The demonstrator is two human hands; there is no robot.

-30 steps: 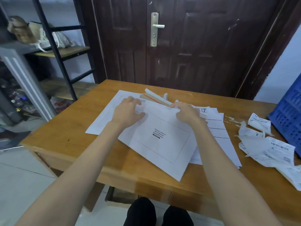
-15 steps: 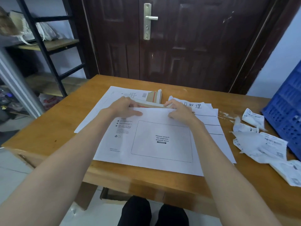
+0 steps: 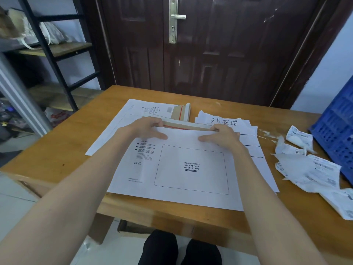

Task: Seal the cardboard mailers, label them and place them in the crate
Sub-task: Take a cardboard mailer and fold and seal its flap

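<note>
Sealing step, by the look of it: white cardboard mailer [image 3: 183, 169] flat on the counter [image 3: 57, 155], left hand [image 3: 147, 129] and right hand [image 3: 223, 134] gripping its far flap [image 3: 187, 126], next needing a firm fold and press; blue crate [image 3: 336, 131] at right.

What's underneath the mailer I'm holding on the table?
Under the mailer lie another mailer jutting out at left and ruled, handwritten paper sheets at right, all on the table. How far each runs beneath is hidden.
</note>
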